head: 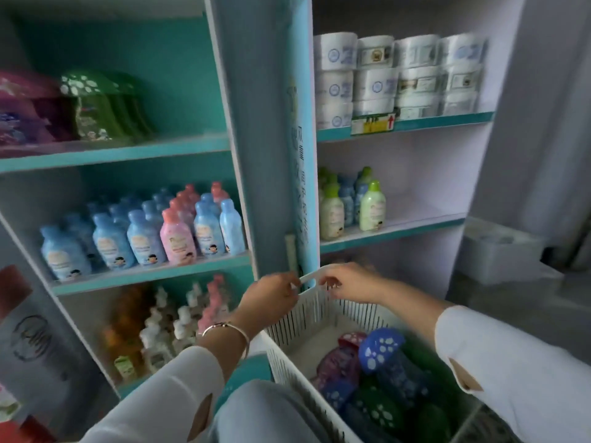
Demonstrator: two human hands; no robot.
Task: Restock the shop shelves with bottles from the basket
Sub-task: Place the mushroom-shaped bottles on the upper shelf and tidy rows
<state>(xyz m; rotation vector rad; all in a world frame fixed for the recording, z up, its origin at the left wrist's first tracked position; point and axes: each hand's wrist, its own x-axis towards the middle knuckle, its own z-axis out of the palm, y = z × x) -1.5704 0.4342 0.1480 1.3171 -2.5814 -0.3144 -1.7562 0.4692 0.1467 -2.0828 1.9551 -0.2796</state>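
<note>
A white slatted basket (307, 318) stands low at the centre right, in front of the shelves. Inside lie several bottles with spotted mushroom-shaped caps: a blue one (380, 350), a magenta one (339, 362) and green ones (380, 410). Both hands meet at the basket's white handle (315, 275) on its far rim. My left hand (271, 294) pinches the handle from the left. My right hand (347, 282) grips it from the right. Green bottles of the same mushroom shape (96, 107) stand on the upper left shelf.
The left unit has turquoise shelves: blue and pink small bottles (153, 231) in the middle, orange, white and pink pump bottles (166, 324) below. The right unit holds white tubs (396, 75) on top and pale green and blue bottles (348, 203) beneath. A white box (499, 251) sits at the far right.
</note>
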